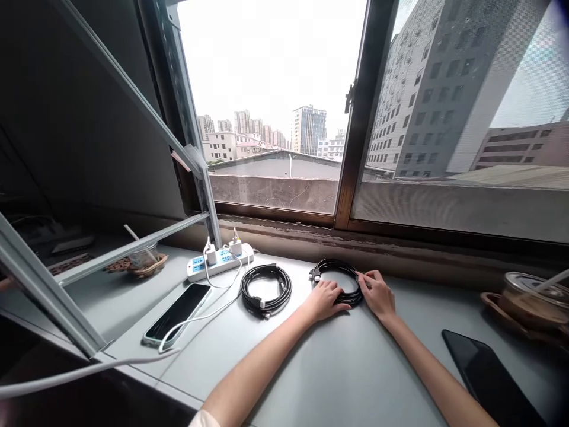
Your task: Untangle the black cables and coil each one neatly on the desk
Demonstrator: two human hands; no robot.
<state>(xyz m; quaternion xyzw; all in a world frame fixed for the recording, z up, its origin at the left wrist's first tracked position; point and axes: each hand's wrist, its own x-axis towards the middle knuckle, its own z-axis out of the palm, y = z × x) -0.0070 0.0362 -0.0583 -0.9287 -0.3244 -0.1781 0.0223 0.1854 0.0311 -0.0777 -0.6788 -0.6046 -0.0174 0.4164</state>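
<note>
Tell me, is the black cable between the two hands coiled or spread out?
Coiled: the cable lies in a round loop.

Forearms [271, 350] extended, left hand [327, 300] palm-down, right hand [379, 296] curled, exact grip unclear.

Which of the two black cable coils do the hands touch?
The right coil, with the left hand and right hand on it; the left coil lies untouched, nearer the white power strip.

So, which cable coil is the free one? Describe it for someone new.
Find the desk under the window, then the white power strip on it. Two black cable coils lie to its right; take the left coil, nearer the strip. No hand is on it, whereas the left hand and right hand touch the other coil.
</note>
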